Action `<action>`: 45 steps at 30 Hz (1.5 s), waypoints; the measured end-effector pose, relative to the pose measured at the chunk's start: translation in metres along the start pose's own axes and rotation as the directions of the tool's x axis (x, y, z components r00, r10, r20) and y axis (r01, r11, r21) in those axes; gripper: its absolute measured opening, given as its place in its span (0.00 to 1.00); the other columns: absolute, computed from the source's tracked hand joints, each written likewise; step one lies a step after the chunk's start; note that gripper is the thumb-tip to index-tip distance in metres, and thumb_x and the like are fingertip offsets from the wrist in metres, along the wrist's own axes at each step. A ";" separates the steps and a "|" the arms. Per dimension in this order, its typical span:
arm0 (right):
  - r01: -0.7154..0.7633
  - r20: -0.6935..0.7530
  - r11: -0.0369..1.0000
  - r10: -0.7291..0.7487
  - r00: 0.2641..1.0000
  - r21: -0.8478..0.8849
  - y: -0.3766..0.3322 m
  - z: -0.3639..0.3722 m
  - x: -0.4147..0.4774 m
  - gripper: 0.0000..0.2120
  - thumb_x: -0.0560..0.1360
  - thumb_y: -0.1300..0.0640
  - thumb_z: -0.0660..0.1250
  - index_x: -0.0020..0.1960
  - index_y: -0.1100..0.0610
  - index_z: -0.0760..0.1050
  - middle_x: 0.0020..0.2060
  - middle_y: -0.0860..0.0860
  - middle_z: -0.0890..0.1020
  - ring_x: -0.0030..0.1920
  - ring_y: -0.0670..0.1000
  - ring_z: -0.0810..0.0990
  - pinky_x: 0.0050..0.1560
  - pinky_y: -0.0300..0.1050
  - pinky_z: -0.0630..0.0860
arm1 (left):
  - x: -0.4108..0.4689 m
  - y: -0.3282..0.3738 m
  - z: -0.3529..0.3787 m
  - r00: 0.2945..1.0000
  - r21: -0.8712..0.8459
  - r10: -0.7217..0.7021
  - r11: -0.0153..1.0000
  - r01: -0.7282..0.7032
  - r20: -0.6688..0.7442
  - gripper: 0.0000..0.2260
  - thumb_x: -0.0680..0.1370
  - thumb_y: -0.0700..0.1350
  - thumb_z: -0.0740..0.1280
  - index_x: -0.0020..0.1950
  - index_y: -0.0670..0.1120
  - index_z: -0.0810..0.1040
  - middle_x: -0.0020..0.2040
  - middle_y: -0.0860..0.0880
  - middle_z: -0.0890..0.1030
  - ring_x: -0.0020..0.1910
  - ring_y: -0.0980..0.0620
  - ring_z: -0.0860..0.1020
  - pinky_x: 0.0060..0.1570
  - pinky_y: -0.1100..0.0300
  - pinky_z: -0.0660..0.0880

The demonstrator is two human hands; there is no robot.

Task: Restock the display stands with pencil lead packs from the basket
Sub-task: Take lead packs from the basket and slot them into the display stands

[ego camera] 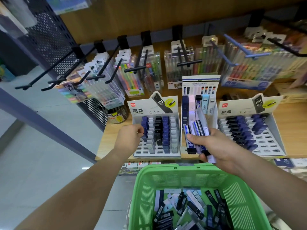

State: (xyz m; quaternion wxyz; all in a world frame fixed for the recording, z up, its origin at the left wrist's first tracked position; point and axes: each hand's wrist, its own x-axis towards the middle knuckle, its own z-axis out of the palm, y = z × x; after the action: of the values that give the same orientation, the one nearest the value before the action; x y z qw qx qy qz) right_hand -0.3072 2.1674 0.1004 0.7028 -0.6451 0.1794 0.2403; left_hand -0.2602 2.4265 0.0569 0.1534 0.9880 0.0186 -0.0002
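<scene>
Three display stands stood in a row on the wooden shelf: left stand, middle stand, right stand. One green basket below them held many loose lead packs. The right hand clutched a fan of roughly five packs before the middle stand. The left hand curled at the left stand's blue column, its grip unclear. Pale floor tiles lay to the left.

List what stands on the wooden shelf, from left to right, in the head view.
Dark jar → left display stand → tall middle display stand → right display stand.
</scene>
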 end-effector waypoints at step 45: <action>-0.037 -0.030 0.905 0.054 0.998 0.424 -0.041 -0.082 -0.010 0.03 0.76 0.59 0.63 0.46 0.59 0.72 0.29 0.52 0.74 0.26 0.47 0.70 0.17 0.35 0.60 | 0.086 0.185 -0.004 0.935 0.039 0.353 0.935 -0.353 -0.007 0.12 0.79 0.42 0.65 0.62 0.49 0.80 0.59 0.48 0.81 0.58 0.47 0.76 0.60 0.58 0.69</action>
State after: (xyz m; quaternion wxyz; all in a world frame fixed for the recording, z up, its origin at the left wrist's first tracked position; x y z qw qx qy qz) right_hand -0.2876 2.0832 0.1314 0.8164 -0.4777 0.2565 0.1988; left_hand -0.1677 2.2546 0.1164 0.1325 0.9779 -0.1580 0.0337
